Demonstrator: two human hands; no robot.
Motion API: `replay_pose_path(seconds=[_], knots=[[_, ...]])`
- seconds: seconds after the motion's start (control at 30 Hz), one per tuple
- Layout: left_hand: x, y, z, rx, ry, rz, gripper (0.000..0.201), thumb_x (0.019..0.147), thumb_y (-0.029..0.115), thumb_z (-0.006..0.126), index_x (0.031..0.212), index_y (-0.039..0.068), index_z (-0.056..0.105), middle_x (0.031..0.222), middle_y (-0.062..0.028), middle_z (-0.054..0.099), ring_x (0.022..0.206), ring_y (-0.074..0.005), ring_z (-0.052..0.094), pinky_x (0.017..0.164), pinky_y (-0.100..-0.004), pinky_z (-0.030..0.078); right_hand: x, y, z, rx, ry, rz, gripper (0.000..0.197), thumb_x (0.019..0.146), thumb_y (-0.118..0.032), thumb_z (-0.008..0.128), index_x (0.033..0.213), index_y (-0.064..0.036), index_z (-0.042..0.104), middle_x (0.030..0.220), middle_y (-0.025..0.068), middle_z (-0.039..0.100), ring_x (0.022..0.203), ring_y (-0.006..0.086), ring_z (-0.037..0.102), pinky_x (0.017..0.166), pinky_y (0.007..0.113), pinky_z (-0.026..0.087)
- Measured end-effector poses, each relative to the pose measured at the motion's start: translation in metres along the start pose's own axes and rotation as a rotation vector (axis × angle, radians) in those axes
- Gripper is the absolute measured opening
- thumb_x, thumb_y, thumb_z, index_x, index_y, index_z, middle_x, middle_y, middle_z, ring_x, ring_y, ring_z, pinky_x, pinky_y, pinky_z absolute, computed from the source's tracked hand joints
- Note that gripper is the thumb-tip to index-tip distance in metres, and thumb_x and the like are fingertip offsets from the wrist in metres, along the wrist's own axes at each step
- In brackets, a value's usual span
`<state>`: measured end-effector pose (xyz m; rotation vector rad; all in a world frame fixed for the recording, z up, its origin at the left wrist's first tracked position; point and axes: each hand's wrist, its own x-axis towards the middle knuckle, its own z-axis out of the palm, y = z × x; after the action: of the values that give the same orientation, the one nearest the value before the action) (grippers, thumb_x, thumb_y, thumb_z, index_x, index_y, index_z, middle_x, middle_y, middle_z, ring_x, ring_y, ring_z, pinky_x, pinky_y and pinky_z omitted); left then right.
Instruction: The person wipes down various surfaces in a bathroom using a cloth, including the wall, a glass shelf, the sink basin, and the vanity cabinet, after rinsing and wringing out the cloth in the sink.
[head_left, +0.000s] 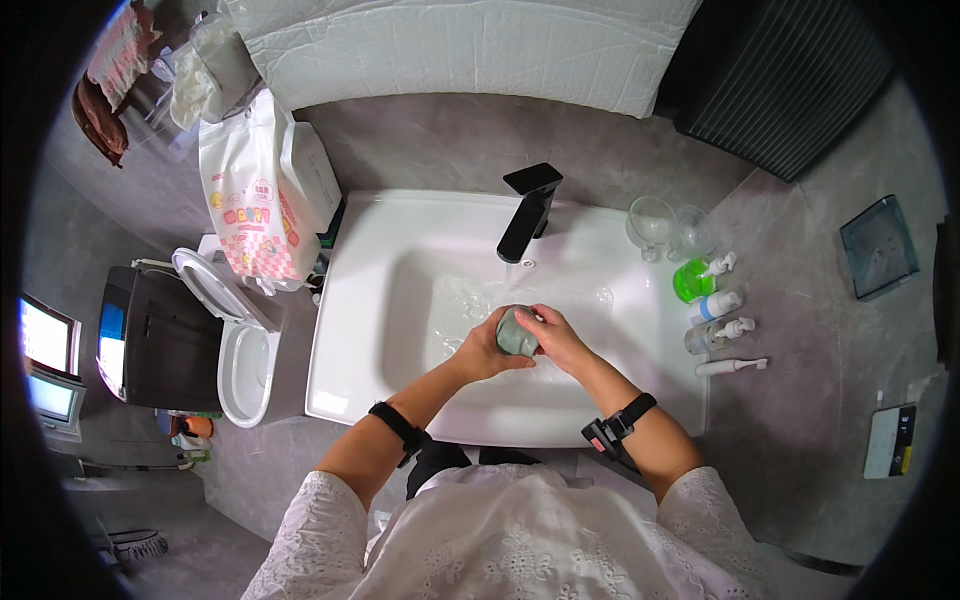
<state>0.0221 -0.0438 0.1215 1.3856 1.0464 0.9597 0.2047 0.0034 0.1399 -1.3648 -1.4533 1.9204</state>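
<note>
Cup (515,338) of a grey-green colour is grasped between both hands, low over the white basin (352,290), where drips would presumably be caught. Its left side is cradled by the left hand (481,348), while its upper right side is covered by digits of the right hand (562,342); neither hand is released, and by this two-sided hold a smooth, probably wet wall seems to be guarded against slipping. Whether anything is held inside the cup cannot be told, since its mouth is largely hidden by the fingers. Rippled water (462,312) is seen beneath, and the black faucet (527,215) is set at the far rim with its spout turned toward the hands, so that the cup can likely be brought under it with little reach; whether water is running cannot be made out. Along the right rim, a clear mug (652,224), a green pump bottle (689,284), a clear pump bottle (708,339) and a white toothbrush (727,367) are ranged in a column, apparently so that the bowl is left unobstructed while they are within easy reach.
</note>
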Motion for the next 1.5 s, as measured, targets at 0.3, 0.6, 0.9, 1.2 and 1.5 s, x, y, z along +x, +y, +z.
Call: replay_pose_path(seconds=[0.3, 0.6, 0.9, 1.2, 1.5], knots=[[0.006, 0.04, -0.026, -0.527, -0.181, -0.594, 0.04, 0.079, 0.013, 0.074, 0.116, 0.01, 0.059, 0.089, -0.001, 0.059, 0.074, -0.0112, 0.058, 0.062, -0.0266, 0.051, -0.038, -0.056, -0.005, -1.213, -0.052, -0.937, 0.068, 0.077, -0.006, 0.069, 0.14, -0.0156, 0.046, 0.145, 0.0175, 0.041, 0.123, 0.0328, 0.053, 0.093, 0.042, 0.051], [0.029, 0.029, -0.011, 0.295, -0.245, -0.334, 0.039, 0.08, 0.013, 0.072, 0.114, 0.004, 0.054, 0.089, -0.0093, 0.064, 0.074, -0.0234, 0.063, 0.063, -0.038, 0.052, 0.0, -0.039, -0.004, -1.51, 0.034, -0.475, 0.031, 0.079, -0.008, 0.066, 0.106, -0.0073, 0.053, 0.097, 0.0151, 0.065, 0.097, 0.0294, 0.067, 0.071, 0.041, 0.056], [0.028, 0.085, 0.0, 0.867, 0.105, 0.146, 0.061, 0.078, 0.01, 0.073, 0.131, 0.01, 0.041, 0.104, -0.0198, 0.067, 0.097, -0.0388, 0.066, 0.075, -0.0483, 0.055, 0.001, -0.046, -0.015, -0.716, -0.009, -0.424, 0.057, 0.079, -0.002, 0.062, 0.134, -0.0018, 0.048, 0.109, 0.0244, 0.066, 0.107, 0.0416, 0.063, 0.086, 0.047, 0.052], [0.072, 0.123, -0.04, 0.767, 0.224, 0.19, 0.044, 0.071, 0.015, 0.073, 0.111, 0.004, 0.057, 0.099, -0.0199, 0.068, 0.089, -0.0407, 0.066, 0.076, -0.0462, 0.053, 0.014, -0.144, -0.032, -1.135, 0.235, -0.563, 0.103, 0.08, -0.013, 0.066, 0.159, -0.0175, 0.001, 0.092, 0.0241, 0.068, 0.085, 0.0425, 0.066, 0.075, 0.048, 0.051], [0.027, 0.113, -0.065, -0.303, 0.033, -0.453, 0.027, 0.087, 0.018, 0.066, 0.111, 0.007, 0.06, 0.092, -0.0017, 0.061, 0.075, -0.0107, 0.06, 0.06, -0.027, 0.049, -0.01, -0.128, 0.007, -1.385, 0.348, -1.17, 0.081, 0.068, -0.003, 0.074, 0.143, -0.0183, 0.048, 0.138, 0.0107, 0.049, 0.123, 0.0284, 0.052, 0.09, 0.04, 0.049]])
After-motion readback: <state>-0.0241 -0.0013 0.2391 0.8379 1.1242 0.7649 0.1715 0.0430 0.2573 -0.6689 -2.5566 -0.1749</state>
